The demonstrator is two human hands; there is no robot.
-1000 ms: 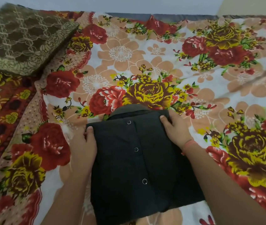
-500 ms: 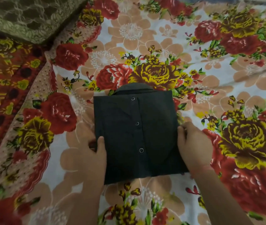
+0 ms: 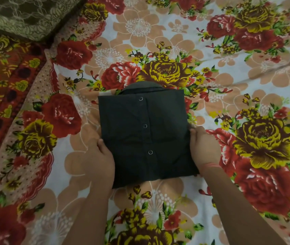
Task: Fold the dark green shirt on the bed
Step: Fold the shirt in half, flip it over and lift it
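The folded shirt [image 3: 146,137] lies flat on the bed [image 3: 229,76], between the two hands. Its collar [image 3: 141,86] points away from the person and its long axis follows the row of snaps [image 3: 145,126]. The left hand [image 3: 103,156] pinches the left edge and the right hand [image 3: 204,149] the right edge, both on the near half. Each thumb lies on top, with the other fingers hidden under the cloth. Neither hand is nearer. No label or writing can be read.
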